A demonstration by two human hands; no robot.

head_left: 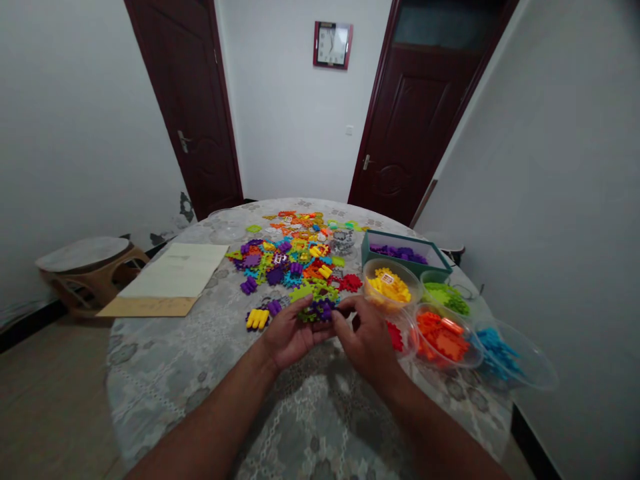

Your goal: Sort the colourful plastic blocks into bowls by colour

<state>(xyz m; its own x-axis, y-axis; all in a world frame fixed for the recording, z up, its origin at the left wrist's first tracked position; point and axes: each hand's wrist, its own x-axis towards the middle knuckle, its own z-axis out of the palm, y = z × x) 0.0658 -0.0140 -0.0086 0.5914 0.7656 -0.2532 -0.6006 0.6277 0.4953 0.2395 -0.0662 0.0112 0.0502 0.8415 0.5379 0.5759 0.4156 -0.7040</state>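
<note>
My left hand (pixel 287 333) and my right hand (pixel 367 337) meet over a small cluster of purple and green plastic pieces (pixel 317 309) at the near edge of a pile of coloured interlocking pieces (pixel 295 257). The fingers of both hands curl round this cluster, which rests low over the round table (pixel 165 373). Loose yellow pieces (pixel 257 319) and purple pieces (pixel 274 307) lie just left of my left hand.
Right of my hands stand clear bowls with yellow (pixel 390 285), green (pixel 447 297), orange (pixel 443 335) and blue pieces (pixel 500 353), plus a teal box of purple ones (pixel 400 253). A paper sheet on cardboard (pixel 173 277) lies at left. A low stool (pixel 90 267) stands beside the table.
</note>
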